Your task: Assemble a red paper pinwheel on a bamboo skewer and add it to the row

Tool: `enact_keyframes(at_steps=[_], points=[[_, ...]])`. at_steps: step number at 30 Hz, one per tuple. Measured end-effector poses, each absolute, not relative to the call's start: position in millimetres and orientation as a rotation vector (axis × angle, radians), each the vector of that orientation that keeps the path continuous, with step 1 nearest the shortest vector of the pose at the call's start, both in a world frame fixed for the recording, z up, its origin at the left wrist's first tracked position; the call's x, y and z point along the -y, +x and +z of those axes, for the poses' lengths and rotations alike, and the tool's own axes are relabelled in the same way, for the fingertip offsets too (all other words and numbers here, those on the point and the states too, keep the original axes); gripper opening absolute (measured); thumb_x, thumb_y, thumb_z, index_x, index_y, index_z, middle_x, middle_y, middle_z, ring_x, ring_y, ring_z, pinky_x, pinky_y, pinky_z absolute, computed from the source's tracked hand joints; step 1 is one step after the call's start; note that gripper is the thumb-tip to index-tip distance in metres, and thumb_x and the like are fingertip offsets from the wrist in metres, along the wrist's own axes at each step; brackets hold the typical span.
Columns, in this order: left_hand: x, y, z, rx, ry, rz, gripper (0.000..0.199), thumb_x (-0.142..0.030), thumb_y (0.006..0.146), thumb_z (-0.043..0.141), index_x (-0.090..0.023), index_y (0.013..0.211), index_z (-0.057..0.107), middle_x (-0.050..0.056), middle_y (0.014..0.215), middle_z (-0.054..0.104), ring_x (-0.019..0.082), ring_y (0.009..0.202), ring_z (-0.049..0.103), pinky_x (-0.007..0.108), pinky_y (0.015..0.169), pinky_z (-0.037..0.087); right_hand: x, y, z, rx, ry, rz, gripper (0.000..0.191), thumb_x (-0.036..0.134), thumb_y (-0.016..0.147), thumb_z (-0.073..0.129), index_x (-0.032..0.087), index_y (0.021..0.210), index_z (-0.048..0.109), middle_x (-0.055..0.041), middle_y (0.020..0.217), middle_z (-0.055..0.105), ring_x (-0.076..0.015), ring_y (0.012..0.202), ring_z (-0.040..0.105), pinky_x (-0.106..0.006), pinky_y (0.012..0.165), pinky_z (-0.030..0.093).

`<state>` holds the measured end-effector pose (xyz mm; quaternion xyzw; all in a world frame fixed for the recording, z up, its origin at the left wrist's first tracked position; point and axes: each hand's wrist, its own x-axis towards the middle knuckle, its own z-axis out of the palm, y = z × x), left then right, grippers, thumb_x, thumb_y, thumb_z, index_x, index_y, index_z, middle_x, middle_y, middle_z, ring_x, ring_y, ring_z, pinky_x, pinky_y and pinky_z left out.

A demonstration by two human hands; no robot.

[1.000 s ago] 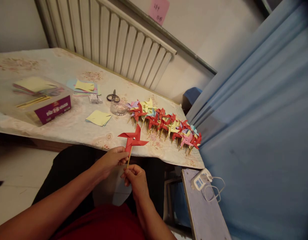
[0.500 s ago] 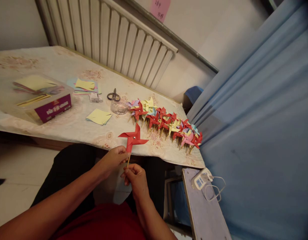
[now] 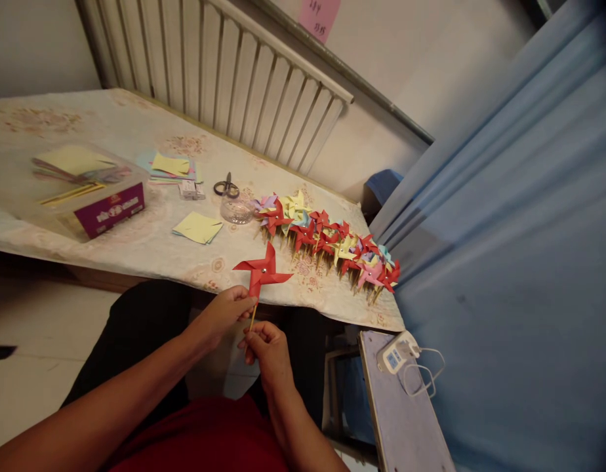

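A red paper pinwheel (image 3: 263,270) on a thin wooden stick is held upright, slightly tilted, just in front of the table edge. My left hand (image 3: 234,305) is closed at the top of the stick, right under the blades, its fingers touching the lowest red blade. Lower down, my right hand (image 3: 269,351) pinches the stick between thumb and fingers. Beyond them on the table lie several finished pinwheels (image 3: 327,239) in red, yellow, pink, purple and blue, in a long row.
On the flowered tablecloth (image 3: 111,259) are cut yellow paper sheets (image 3: 198,227), a clear round dish (image 3: 237,211), scissors (image 3: 227,187), small boxes (image 3: 191,191), a paper stack (image 3: 170,167) and a clear bin with a purple label (image 3: 111,211). A white plug adapter (image 3: 397,353) rests on a bench at right.
The view has shifted slightly, so the table things appear a little further right. Both hands keep their hold on the red pinwheel, almost unmoved.
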<state>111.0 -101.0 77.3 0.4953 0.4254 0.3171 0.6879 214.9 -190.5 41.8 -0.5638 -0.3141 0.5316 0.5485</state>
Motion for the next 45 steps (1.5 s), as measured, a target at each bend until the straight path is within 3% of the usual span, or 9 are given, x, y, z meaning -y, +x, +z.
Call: enact_keyframes(at_steps=[6, 9, 16, 21, 28, 34, 36, 40, 45], points=[[108, 113, 76, -0.901, 0.971, 0.659, 0.025, -0.04, 0.071, 0.066, -0.017, 0.072, 0.057, -0.001, 0.068, 0.062, 0.012, 0.06, 0.053, 0.025, 0.06, 0.038, 190, 212, 37, 0.763, -1.337, 1.282, 0.011, 0.027, 0.07, 0.063, 0.017, 0.074, 0.062, 0.0033, 0.055, 0.063, -0.0067, 0.037, 0.045, -0.018, 0.039, 0.032], [110, 113, 76, -0.876, 0.965, 0.678, 0.024, -0.039, 0.074, 0.064, -0.017, 0.07, 0.056, -0.001, 0.065, 0.061, 0.012, 0.057, 0.052, 0.025, 0.058, 0.038, 189, 218, 40, 0.809, -1.383, 1.255, 0.012, 0.026, 0.069, 0.064, 0.016, 0.077, 0.063, 0.0046, 0.056, 0.06, -0.0078, 0.039, 0.048, -0.019, 0.041, 0.035], [111, 112, 81, -0.93, 0.967, 0.695, 0.025, -0.04, 0.071, 0.067, -0.018, 0.071, 0.055, -0.002, 0.064, 0.06, 0.014, 0.062, 0.056, 0.027, 0.066, 0.043, 177, 257, 66, 0.729, -1.418, 0.591, 0.036, 0.025, 0.07, 0.068, 0.017, 0.104, 0.061, 0.0051, 0.07, 0.059, -0.0085, 0.056, 0.053, -0.021, 0.053, 0.043], [118, 112, 82, -0.872, 1.042, 0.664, 0.023, -0.04, 0.073, 0.063, -0.018, 0.072, 0.055, -0.002, 0.063, 0.058, 0.014, 0.06, 0.052, 0.026, 0.062, 0.039, 168, 262, 74, 0.911, -1.327, 0.744, 0.037, 0.025, 0.073, 0.066, 0.021, 0.109, 0.062, 0.0058, 0.068, 0.059, -0.008, 0.046, 0.05, -0.021, 0.046, 0.041], [121, 110, 85, -0.829, 1.139, 0.611, 0.022, -0.04, 0.073, 0.059, -0.02, 0.067, 0.054, -0.003, 0.061, 0.056, 0.014, 0.057, 0.049, 0.027, 0.058, 0.036, 162, 254, 69, 0.895, -1.416, 0.772, 0.016, 0.031, 0.076, 0.062, 0.02, 0.087, 0.065, 0.0024, 0.064, 0.067, -0.0118, 0.044, 0.054, -0.025, 0.046, 0.043], [122, 112, 88, -0.836, 1.137, 0.597, 0.023, -0.041, 0.072, 0.061, -0.019, 0.067, 0.055, -0.003, 0.059, 0.055, 0.013, 0.055, 0.046, 0.027, 0.056, 0.034, 162, 249, 71, 0.876, -1.399, 0.705, 0.01, 0.029, 0.079, 0.06, 0.019, 0.078, 0.063, 0.0019, 0.062, 0.067, -0.0114, 0.044, 0.056, -0.024, 0.046, 0.042], [121, 111, 87, -0.819, 1.131, 0.603, 0.023, -0.041, 0.072, 0.061, -0.019, 0.069, 0.057, -0.003, 0.06, 0.056, 0.013, 0.056, 0.047, 0.027, 0.057, 0.034, 164, 251, 72, 0.886, -1.395, 0.71, 0.013, 0.029, 0.079, 0.061, 0.018, 0.084, 0.064, 0.001, 0.066, 0.069, -0.0116, 0.045, 0.058, -0.023, 0.046, 0.042], [118, 106, 83, -0.838, 1.135, 0.594, 0.025, -0.042, 0.073, 0.062, -0.019, 0.069, 0.055, -0.003, 0.059, 0.056, 0.013, 0.056, 0.047, 0.026, 0.057, 0.034, 168, 265, 72, 0.829, -1.379, 0.682, 0.036, 0.037, 0.081, 0.06, 0.017, 0.111, 0.058, 0.0014, 0.069, 0.069, -0.0103, 0.044, 0.056, -0.022, 0.045, 0.041], [116, 103, 80, -0.857, 1.151, 0.583, 0.028, -0.044, 0.069, 0.064, -0.02, 0.065, 0.052, -0.004, 0.058, 0.055, 0.013, 0.056, 0.047, 0.027, 0.059, 0.035, 169, 287, 75, 0.807, -1.34, 0.834, 0.035, 0.048, 0.083, 0.057, 0.016, 0.097, 0.058, -0.0005, 0.067, 0.067, -0.009, 0.045, 0.054, -0.02, 0.043, 0.036]])
